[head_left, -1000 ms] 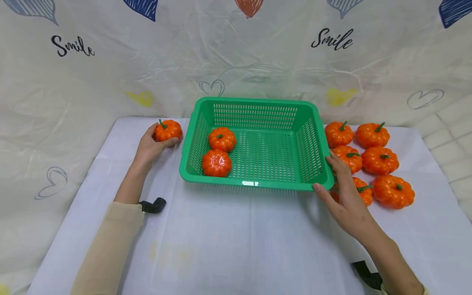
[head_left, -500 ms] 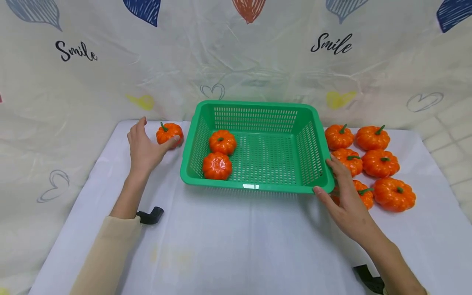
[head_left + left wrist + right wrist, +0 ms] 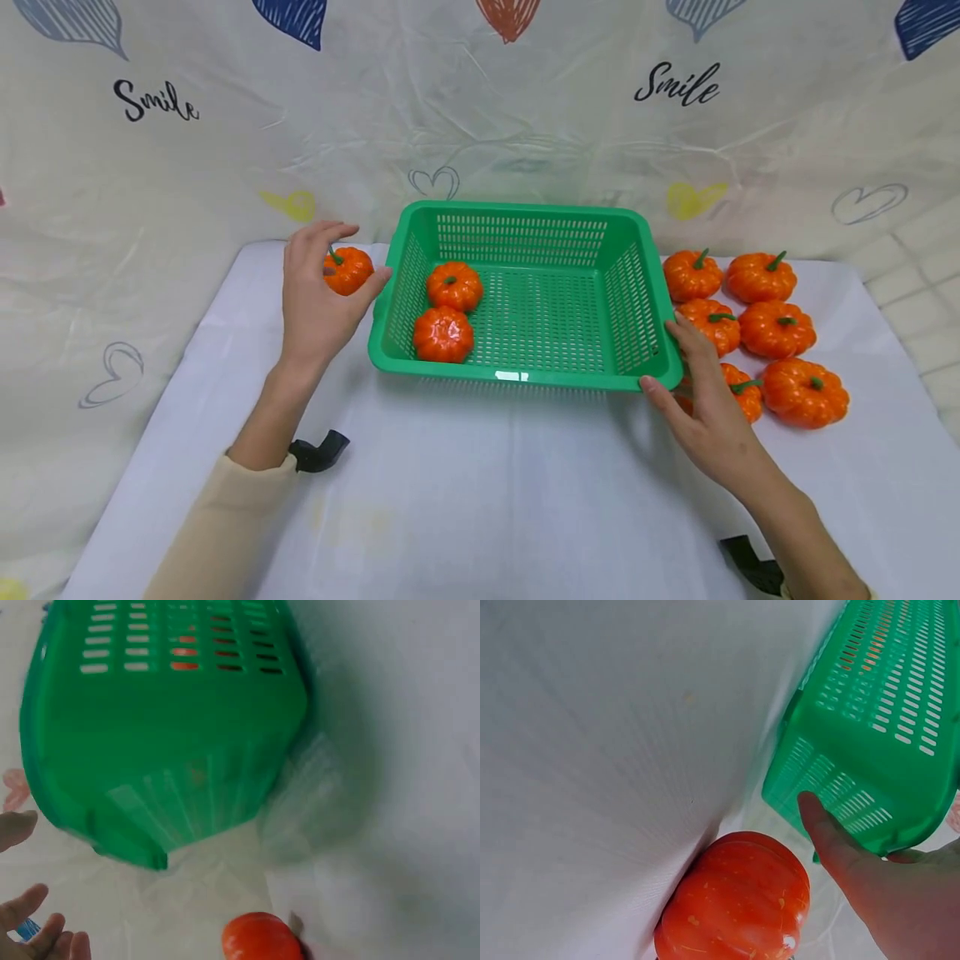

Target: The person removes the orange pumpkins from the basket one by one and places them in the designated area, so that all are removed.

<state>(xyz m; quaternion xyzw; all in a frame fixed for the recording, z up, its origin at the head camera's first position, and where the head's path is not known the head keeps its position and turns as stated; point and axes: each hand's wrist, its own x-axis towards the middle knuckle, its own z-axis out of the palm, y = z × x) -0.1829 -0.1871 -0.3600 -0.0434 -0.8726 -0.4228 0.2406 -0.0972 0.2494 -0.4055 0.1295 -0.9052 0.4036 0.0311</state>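
Observation:
A green plastic basket (image 3: 525, 379) with slotted walls stands mid-table, two small orange pumpkins (image 3: 454, 286) inside at its left end. My left hand (image 3: 318, 300) is beside the basket's left end, fingers bent and thumb spread toward the rim. Behind it a single pumpkin (image 3: 350, 271) sits on the table, partly covered by the hand. In the left wrist view that pumpkin (image 3: 262, 939) lies apart from the fingers (image 3: 26, 907). At the basket's front right corner my right hand (image 3: 712, 425) grips the rim, one finger (image 3: 829, 832) lying along the outer end wall.
Several orange pumpkins with green stems (image 3: 776, 329) are grouped on the table right of the basket, the nearest partly hidden by my right hand. A printed sheet (image 3: 525, 108) hangs behind the table (image 3: 510, 492). Black wrist mounts (image 3: 321, 452) sit on both wrists.
My left hand has let go of the left pumpkin, lifted away from it, then moved right toward the basket's rim. The pumpkin stays in place. My right hand has not moved.

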